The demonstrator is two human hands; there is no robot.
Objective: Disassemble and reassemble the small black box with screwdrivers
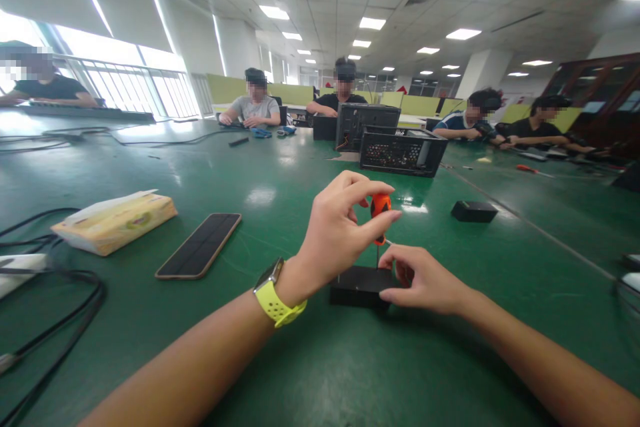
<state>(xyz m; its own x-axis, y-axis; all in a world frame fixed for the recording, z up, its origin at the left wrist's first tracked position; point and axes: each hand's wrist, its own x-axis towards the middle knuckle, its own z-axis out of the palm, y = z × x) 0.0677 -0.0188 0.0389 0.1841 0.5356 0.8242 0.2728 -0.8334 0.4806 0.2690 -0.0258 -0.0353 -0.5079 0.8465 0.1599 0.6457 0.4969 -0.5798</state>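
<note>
An orange and black screwdriver (pixel 381 208) stands upright, its shaft pointing down to the top of a small black box (pixel 361 288) on the green table. Thumb and fingers of my left hand (pixel 345 217) close around its handle. I cannot tell whether the tip sits in a screw. My right hand (pixel 425 279) grips the right end of the black box, thumb along its near side and fingers at the back, close to the shaft. A watch with a yellow-green strap (pixel 276 300) is on my left wrist.
On the green table (pixel 280 373) a phone (pixel 200 245) and a tissue pack (pixel 117 219) lie left, beside black cables (pixel 65 320). Another black box (pixel 474 211) is at right. Computer cases (pixel 403 152) stand ahead. Several people sit around the far edges. A second screwdriver (pixel 528 169) lies far right.
</note>
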